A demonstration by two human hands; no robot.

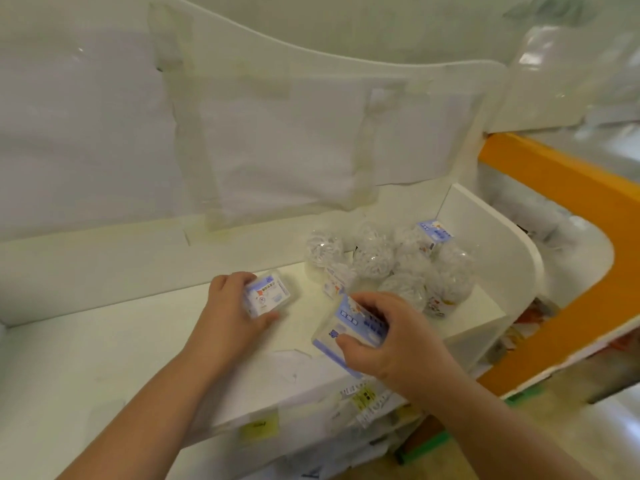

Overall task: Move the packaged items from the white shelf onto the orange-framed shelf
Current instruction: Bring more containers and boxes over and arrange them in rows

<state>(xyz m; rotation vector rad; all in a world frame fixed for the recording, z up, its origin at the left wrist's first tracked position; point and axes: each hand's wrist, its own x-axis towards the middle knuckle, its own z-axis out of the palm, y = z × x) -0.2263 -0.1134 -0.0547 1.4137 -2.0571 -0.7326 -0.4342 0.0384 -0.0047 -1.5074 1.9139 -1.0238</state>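
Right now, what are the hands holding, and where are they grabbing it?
Each grips one small clear packet: the left hand holds its packet by the near end, the right hand holds its packet across its sides.

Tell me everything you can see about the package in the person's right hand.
The package is a small clear plastic box with a blue and white printed label; the print is too blurred to read. It looks rigid and glossy. The right hand grips it, fingers curled over its far edge and thumb on the label face. It is tilted, its lower corner at the white shelf near the front edge.
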